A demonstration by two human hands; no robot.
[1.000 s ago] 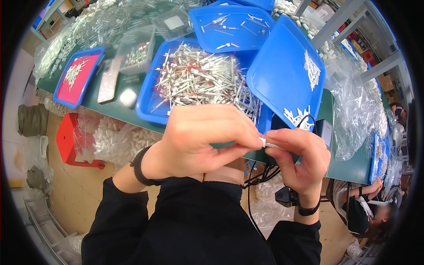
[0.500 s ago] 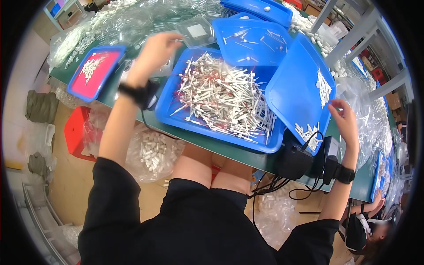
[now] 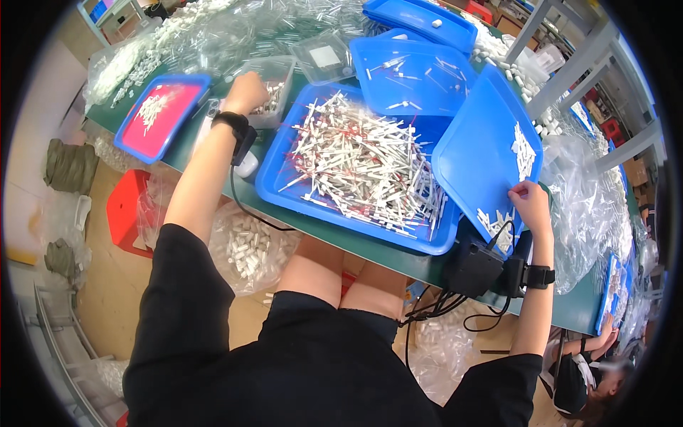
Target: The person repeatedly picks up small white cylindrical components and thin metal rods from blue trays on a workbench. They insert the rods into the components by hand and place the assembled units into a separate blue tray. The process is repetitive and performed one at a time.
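My left hand [image 3: 247, 92] is closed, its fingers curled down at the left side of a clear plastic box [image 3: 290, 75] holding small white parts; anything in the fingers is hidden. Over the right edge of a tilted blue tray [image 3: 466, 153], my right hand [image 3: 530, 204] is pinched, and I cannot make out what it holds. Beside those fingers lie two small groups of white pieces, an upper one [image 3: 523, 153] and a lower one [image 3: 494, 224]. Between my hands, a deep blue bin [image 3: 284, 193] holds a heap of thin white sticks [image 3: 370, 160], some with red parts.
Left on the green table is a blue tray with a pink base [image 3: 139, 135]. Another blue tray [image 3: 420, 71] with scattered pieces overlaps the bin's back. Black boxes with cables [image 3: 473, 267] sit at the front edge. Plastic bags [image 3: 580, 192] lie right; a person works far right.
My left hand has come down and closed at the clear box. My right hand has moved left onto the tilted tray's edge, its fingers drawing together.
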